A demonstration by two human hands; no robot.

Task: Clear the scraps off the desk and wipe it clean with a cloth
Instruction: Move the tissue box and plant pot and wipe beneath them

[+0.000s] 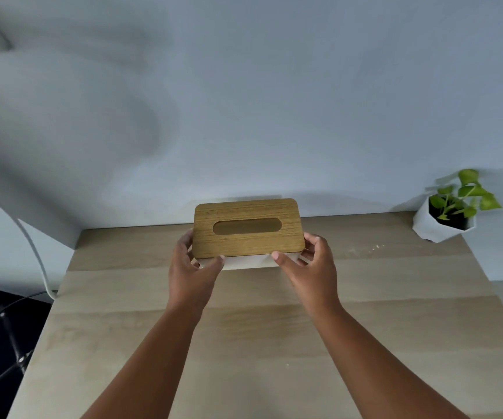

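A tissue box with a wooden lid and white body is at the back middle of the light wooden desk. My left hand grips its left end and my right hand grips its right end, thumbs on the front edge. The oval slot in the lid shows no tissue. A few small pale crumbs lie on the desk to the right of the box. One tiny speck lies nearer me. No cloth is in view.
A small green plant in a white faceted pot stands at the desk's back right corner. A wall rises right behind the desk. White and black cables hang off the left side over a dark floor.
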